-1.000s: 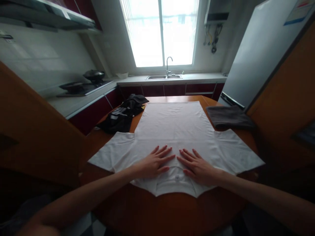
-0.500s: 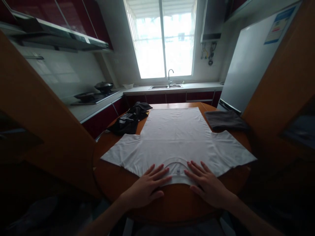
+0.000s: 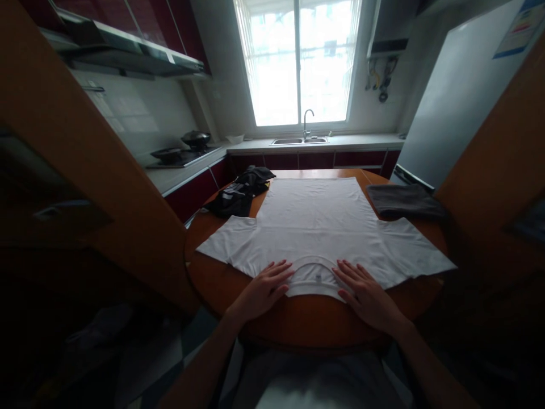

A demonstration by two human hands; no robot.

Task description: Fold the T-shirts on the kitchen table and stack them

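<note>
On the left of the round wooden worktop [image 3: 306,324] lay a rumpled black garment [image 3: 239,196]. Next came the left hand [image 3: 260,288]. A second ago it was flat on the shirt's chest; now it had slid back to the left side of the neck band [image 3: 315,288]. Its grip was flat and loose, pinching nothing. The white T-shirt [image 3: 315,210] lay in the middle, neck towards the person, sleeves out wide. The hands had gone farther apart, so nothing covered its chest now; only the neck end was being touched. The cloth looked mostly smooth, with small creases by the sleeves. The right hand [image 3: 368,292] had slid back too, its grip flat, fingers a bit spread. At the far right lay a folded dark grey cloth [image 3: 404,201].
</note>
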